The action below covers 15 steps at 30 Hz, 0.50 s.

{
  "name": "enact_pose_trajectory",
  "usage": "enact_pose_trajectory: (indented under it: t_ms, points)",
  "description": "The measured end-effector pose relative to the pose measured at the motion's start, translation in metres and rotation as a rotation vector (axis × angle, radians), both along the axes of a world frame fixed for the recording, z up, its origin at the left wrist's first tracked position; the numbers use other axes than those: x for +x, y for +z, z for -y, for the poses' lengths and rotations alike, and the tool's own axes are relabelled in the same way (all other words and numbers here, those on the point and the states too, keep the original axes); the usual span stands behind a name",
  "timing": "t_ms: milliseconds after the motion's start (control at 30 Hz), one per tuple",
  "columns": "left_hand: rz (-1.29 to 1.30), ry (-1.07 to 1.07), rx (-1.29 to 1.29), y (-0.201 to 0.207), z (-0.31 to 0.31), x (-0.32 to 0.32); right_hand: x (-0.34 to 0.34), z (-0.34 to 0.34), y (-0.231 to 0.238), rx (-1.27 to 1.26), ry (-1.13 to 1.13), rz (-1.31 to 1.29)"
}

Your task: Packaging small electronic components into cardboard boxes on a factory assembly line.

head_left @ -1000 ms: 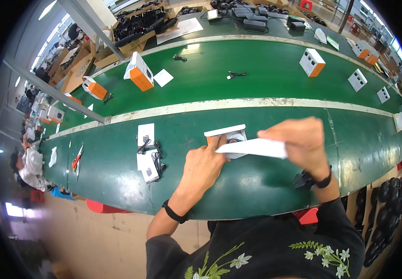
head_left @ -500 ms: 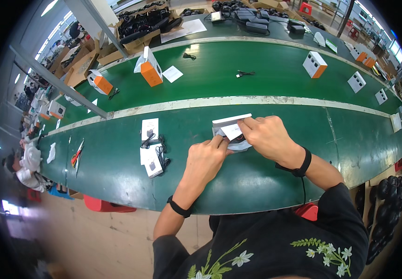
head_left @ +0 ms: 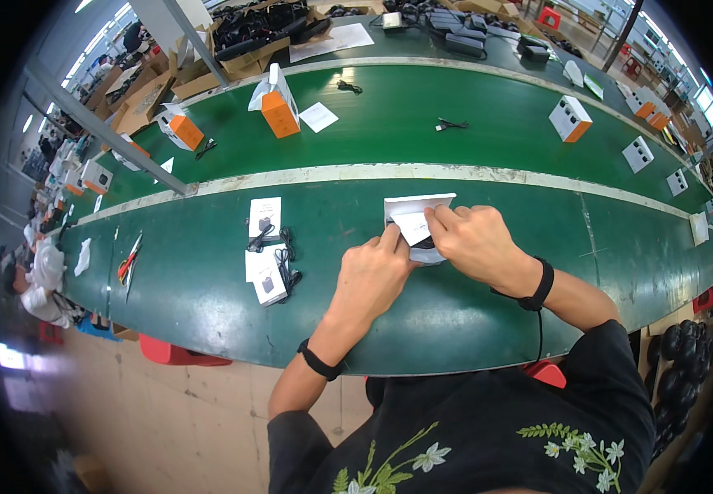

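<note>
In front of me on the green bench is a small white box (head_left: 420, 202) with its lid raised. A folded white leaflet (head_left: 411, 228) is at its opening, over something dark that is mostly hidden. My right hand (head_left: 481, 244) is closed with the leaflet's edge pinched between thumb and finger. My left hand (head_left: 373, 270) is closed around the near left side of the box, its fingertips partly out of sight. To the left lie white printed booklets (head_left: 265, 217) and small coiled black cables (head_left: 285, 255).
Scissors with red handles (head_left: 128, 267) lie at the bench's left. Beyond a pale rail, a green conveyor belt (head_left: 389, 107) carries orange-and-white boxes (head_left: 280, 113), loose cables (head_left: 453, 125) and a white sheet (head_left: 318, 117). A person (head_left: 47, 276) sits at the far left. Red stools (head_left: 177, 350) stand under the bench edge.
The boxes, cables and sheet on the belt have shifted right. The white box's lid shows more of its inner face. Both hands keep nearly the same place at the box.
</note>
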<state>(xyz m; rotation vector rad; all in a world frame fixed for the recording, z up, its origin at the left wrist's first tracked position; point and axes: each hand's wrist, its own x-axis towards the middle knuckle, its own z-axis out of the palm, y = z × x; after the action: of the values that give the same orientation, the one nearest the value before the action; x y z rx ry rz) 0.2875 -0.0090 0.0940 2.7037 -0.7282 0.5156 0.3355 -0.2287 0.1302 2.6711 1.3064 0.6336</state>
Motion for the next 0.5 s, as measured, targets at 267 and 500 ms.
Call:
enact_pose_trajectory:
  t_ms: [267, 500]
  points:
    - [0.049, -0.086, -0.14, -0.002, -0.027, -0.003, 0.014, -0.026, 0.022, -0.055, 0.007, -0.217]
    - [0.049, -0.114, -0.199, -0.001, -0.042, -0.003, 0.01, -0.042, 0.029, 0.03, -0.007, -0.066]
